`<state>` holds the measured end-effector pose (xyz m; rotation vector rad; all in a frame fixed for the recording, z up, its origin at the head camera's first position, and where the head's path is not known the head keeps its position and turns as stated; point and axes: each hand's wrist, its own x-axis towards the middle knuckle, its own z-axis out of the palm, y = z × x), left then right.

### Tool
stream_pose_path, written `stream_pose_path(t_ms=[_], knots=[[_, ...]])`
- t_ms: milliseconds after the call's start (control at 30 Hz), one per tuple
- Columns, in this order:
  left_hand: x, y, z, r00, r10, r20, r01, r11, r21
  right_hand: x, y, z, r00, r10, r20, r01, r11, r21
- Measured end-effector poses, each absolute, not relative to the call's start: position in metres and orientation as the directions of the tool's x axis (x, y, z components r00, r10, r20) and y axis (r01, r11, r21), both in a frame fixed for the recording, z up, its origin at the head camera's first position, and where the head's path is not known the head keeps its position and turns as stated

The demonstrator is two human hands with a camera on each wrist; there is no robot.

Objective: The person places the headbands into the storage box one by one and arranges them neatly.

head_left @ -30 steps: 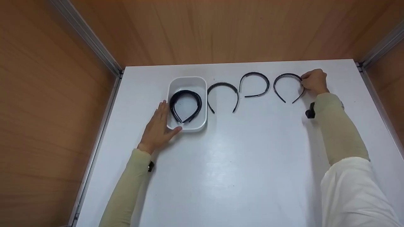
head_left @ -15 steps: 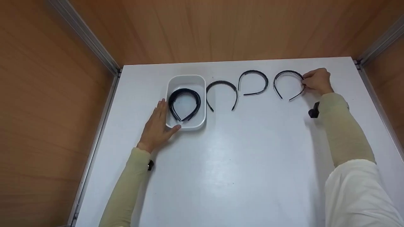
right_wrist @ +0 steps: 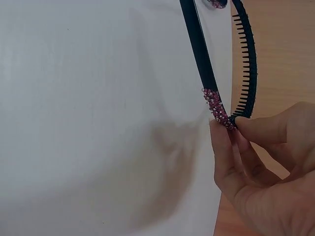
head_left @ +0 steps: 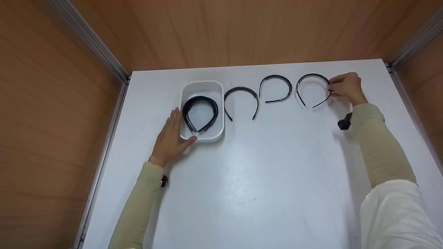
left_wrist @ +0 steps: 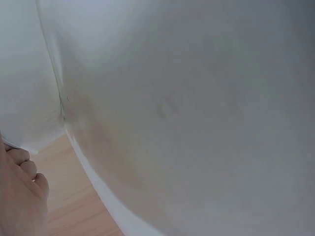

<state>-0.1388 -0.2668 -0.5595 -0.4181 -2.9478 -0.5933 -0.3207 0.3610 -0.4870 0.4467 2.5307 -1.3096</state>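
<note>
A white table (head_left: 242,221) is seen, and a pale shine is spread over its top. A few tiny dark specks (head_left: 255,199) are dotted on the table. Behind the table, a brown wooden back wall (head_left: 221,31) is seen, and darker streaks are shown in its wood. The table is also flanked by a left wall (head_left: 52,121) and a right wall (head_left: 427,93), both wooden. Above its far corners, a left gray post (head_left: 93,39) and a right gray post (head_left: 418,43) are seen.
</note>
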Motion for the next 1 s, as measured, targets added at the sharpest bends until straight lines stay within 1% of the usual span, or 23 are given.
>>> stream_pose_path(t_ms=[267,400,600,1000], knots=[[-0.141,-0.266,-0.558,-0.951,0.246,0.185,0.3,0.874,0.382,-0.314,0.354,-0.476,-0.934,0.132,-0.332,0.354,0.471,-0.808],[-0.14,-0.267,-0.559,-0.955,0.235,0.179,0.289,0.871,0.398,-0.309,0.347,-0.472,-0.943,0.115,-0.312,0.331,0.427,-0.842],[-0.138,-0.266,-0.56,-0.954,0.238,0.182,0.293,0.871,0.394,-0.302,0.34,-0.469,-0.94,0.111,-0.324,0.341,0.376,-0.862],[-0.139,-0.266,-0.559,-0.957,0.244,0.158,0.287,0.875,0.389,-0.291,0.323,-0.469,-0.946,0.076,-0.316,0.321,0.381,-0.867]])
